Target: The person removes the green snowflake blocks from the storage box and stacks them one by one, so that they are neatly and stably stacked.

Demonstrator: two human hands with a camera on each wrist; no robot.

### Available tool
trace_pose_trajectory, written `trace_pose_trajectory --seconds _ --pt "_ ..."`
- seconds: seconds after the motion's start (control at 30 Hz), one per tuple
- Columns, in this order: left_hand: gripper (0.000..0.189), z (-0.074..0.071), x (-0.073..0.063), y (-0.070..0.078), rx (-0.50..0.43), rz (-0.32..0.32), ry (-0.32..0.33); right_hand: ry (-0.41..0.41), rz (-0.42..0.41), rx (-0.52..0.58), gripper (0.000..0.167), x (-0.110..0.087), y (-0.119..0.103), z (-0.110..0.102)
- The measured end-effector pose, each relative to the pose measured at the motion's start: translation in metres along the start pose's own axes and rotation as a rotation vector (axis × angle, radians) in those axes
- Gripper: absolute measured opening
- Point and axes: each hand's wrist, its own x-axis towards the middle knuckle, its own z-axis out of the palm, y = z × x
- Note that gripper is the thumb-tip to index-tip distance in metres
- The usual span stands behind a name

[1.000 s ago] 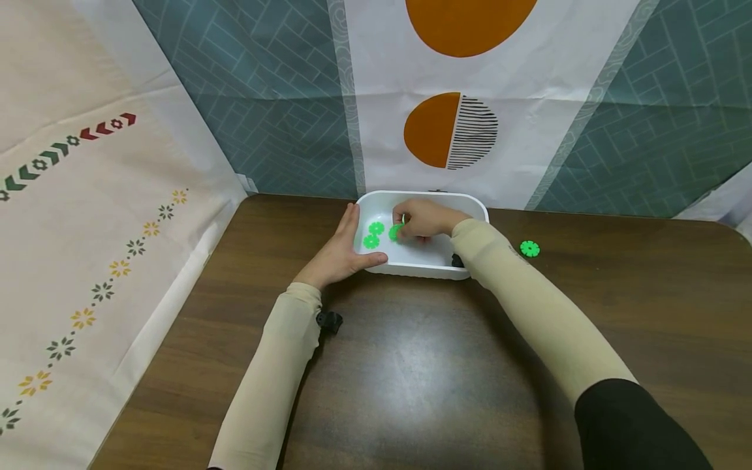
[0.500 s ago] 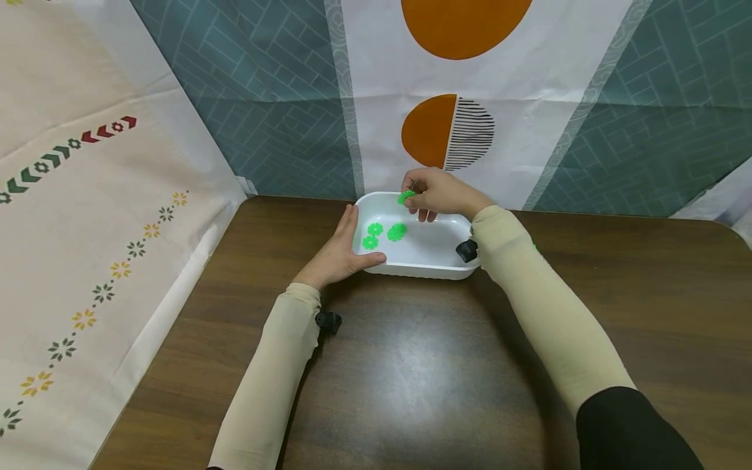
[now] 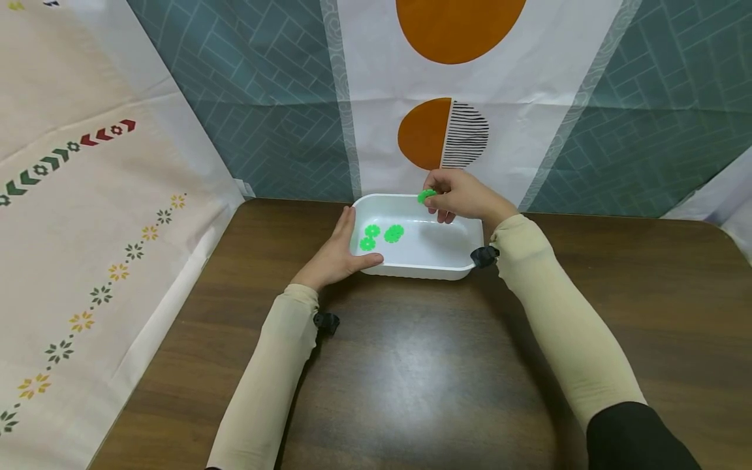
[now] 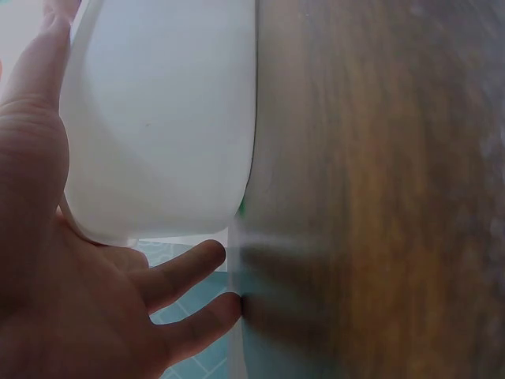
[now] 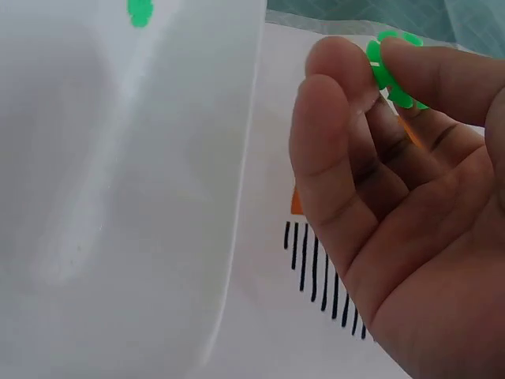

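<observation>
- Disc (image 3: 425, 196): one, held up near the tray's far rim; the right hand (image 3: 464, 197) pinches it between thumb and fingers.
- Step, as judged: handling this disc in the air. Next move likely needs a firm pinch and a steady tray.
- Tray (image 3: 423, 269): one, on the tabletop (image 3: 405, 346). Contents: two single discs (image 3: 367, 243), one clump (image 3: 394, 233), number unclear.
- Left hand (image 3: 335, 260): fingers straight, touching the tray's left end.

Notched green disc (image 3: 425, 196) in right hand (image 3: 468, 196), similar discs (image 3: 393, 234) flat inside white tray (image 3: 437, 247)
</observation>
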Motion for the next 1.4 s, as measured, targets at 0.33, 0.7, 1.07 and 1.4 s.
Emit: trace_pose_trajectory --seconds 0.33,0.7,1.07,1.4 --pt "0.125 -0.001 -0.001 0.0 0.017 0.001 -0.003 0.135 -0.001 0.11 0.013 -0.031 0.01 -0.012" --pt "0.125 0.001 0.002 0.001 0.018 0.007 -0.003 0.325 0.012 0.236 0.024 -0.084 0.021 -0.024" --pt "0.125 0.0 0.001 0.0 0.035 -0.008 -0.003 0.415 0.172 0.218 0.027 -0.118 0.059 -0.044" --pt "0.125 0.001 0.003 -0.002 0.034 0.006 -0.004 0.263 0.31 0.207 0.034 -0.136 0.102 -0.053"
